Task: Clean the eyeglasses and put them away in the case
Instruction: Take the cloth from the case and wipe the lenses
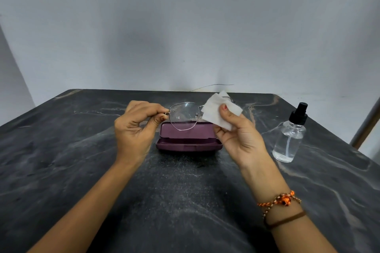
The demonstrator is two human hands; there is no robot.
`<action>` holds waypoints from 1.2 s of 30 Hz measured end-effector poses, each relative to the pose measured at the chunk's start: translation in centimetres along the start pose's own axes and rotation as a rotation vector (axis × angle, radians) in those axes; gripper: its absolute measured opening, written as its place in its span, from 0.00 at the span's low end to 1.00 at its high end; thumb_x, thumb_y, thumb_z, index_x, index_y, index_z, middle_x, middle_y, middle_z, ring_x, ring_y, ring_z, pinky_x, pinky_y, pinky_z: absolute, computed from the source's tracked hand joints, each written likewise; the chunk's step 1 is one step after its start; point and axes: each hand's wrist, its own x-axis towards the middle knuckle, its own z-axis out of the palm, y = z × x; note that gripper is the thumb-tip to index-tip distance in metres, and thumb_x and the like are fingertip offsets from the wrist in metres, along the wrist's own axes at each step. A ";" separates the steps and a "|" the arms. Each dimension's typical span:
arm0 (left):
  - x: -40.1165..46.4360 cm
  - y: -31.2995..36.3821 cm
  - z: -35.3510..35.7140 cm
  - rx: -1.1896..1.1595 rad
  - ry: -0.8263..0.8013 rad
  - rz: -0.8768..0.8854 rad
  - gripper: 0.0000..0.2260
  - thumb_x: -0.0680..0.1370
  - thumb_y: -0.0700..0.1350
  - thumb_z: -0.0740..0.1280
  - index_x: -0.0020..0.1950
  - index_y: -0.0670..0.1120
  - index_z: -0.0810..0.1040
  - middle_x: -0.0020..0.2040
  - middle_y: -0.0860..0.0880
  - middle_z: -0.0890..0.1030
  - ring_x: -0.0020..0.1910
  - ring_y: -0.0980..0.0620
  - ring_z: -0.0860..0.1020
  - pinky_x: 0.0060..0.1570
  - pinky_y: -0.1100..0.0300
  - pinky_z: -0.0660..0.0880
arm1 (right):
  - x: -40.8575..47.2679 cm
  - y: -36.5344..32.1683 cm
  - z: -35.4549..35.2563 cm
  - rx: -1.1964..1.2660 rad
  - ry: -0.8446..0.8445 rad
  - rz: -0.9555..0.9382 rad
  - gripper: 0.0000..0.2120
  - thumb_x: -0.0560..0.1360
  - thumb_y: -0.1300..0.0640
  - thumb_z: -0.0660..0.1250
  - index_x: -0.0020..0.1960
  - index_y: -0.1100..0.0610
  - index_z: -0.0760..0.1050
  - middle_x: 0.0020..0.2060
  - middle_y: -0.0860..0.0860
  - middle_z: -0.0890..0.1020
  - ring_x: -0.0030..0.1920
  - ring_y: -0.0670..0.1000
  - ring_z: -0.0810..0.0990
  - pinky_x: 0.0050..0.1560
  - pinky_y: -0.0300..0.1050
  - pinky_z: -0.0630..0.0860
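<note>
Thin metal-framed eyeglasses (184, 116) are held up in the air above the table. My left hand (136, 127) pinches the frame at its left hinge. My right hand (239, 135) holds a white cloth (219, 110) folded over the right lens, thumb pressed on it; that lens is hidden by the cloth. The left lens shows small droplets. Below and behind the glasses lies an open purple case (188, 141) with its lid standing up and nothing visible inside.
A clear spray bottle (291, 135) with a black pump top stands to the right of my right hand. The dark marbled table (174, 191) ends at a grey wall behind. A metal post stands at the far right edge.
</note>
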 end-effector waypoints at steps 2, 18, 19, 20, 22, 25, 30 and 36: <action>0.0 0.0 0.0 0.003 -0.006 0.000 0.10 0.68 0.40 0.71 0.48 0.43 0.78 0.40 0.69 0.80 0.41 0.59 0.74 0.44 0.67 0.72 | 0.0 0.0 0.0 0.091 -0.024 0.002 0.09 0.68 0.70 0.64 0.44 0.59 0.76 0.32 0.52 0.85 0.34 0.48 0.84 0.35 0.39 0.81; 0.1 0.1 -0.1 0.013 -0.007 0.035 0.08 0.69 0.43 0.69 0.47 0.43 0.78 0.40 0.70 0.79 0.41 0.59 0.74 0.43 0.66 0.72 | -0.2 0.4 0.2 0.012 -0.042 -0.003 0.08 0.70 0.70 0.64 0.43 0.60 0.77 0.32 0.51 0.84 0.33 0.46 0.83 0.32 0.37 0.80; 0.0 0.1 -0.1 0.010 -0.005 0.032 0.08 0.69 0.43 0.69 0.47 0.43 0.78 0.40 0.69 0.79 0.41 0.60 0.75 0.43 0.66 0.72 | -0.2 0.4 0.2 0.051 -0.047 -0.002 0.09 0.69 0.71 0.63 0.44 0.60 0.77 0.33 0.52 0.84 0.35 0.47 0.84 0.36 0.39 0.82; 0.0 0.1 -0.1 0.004 -0.004 0.027 0.08 0.69 0.44 0.69 0.47 0.43 0.78 0.41 0.69 0.79 0.41 0.60 0.75 0.43 0.67 0.72 | -0.1 0.3 0.2 0.079 -0.062 -0.009 0.10 0.68 0.72 0.63 0.44 0.60 0.77 0.34 0.52 0.85 0.36 0.48 0.84 0.39 0.42 0.82; -0.1 0.0 -0.1 -0.006 -0.007 0.023 0.10 0.70 0.46 0.69 0.47 0.43 0.78 0.41 0.69 0.80 0.41 0.62 0.75 0.43 0.69 0.71 | -0.1 0.2 0.1 0.091 -0.100 -0.033 0.13 0.64 0.71 0.64 0.46 0.60 0.77 0.35 0.52 0.85 0.37 0.48 0.84 0.41 0.43 0.81; -0.2 0.0 0.0 -0.016 -0.014 0.019 0.11 0.70 0.49 0.68 0.47 0.43 0.78 0.41 0.69 0.80 0.41 0.63 0.75 0.43 0.69 0.71 | -0.2 0.2 0.1 -0.007 -0.128 -0.059 0.14 0.62 0.66 0.66 0.46 0.58 0.77 0.35 0.50 0.85 0.37 0.46 0.84 0.37 0.38 0.81; -0.2 0.3 -0.1 0.005 -0.026 0.012 0.09 0.69 0.47 0.70 0.45 0.44 0.80 0.40 0.70 0.80 0.40 0.62 0.75 0.43 0.67 0.71 | -0.2 0.4 0.0 -0.175 -0.018 -0.083 0.06 0.66 0.61 0.68 0.43 0.57 0.78 0.30 0.47 0.84 0.30 0.42 0.81 0.27 0.31 0.74; -0.1 0.5 0.0 0.010 -0.047 0.004 0.07 0.69 0.46 0.70 0.45 0.47 0.80 0.40 0.70 0.79 0.41 0.59 0.74 0.43 0.68 0.71 | -0.2 0.3 0.2 0.125 0.046 -0.016 0.09 0.70 0.69 0.65 0.37 0.58 0.79 0.29 0.50 0.84 0.30 0.45 0.83 0.28 0.33 0.77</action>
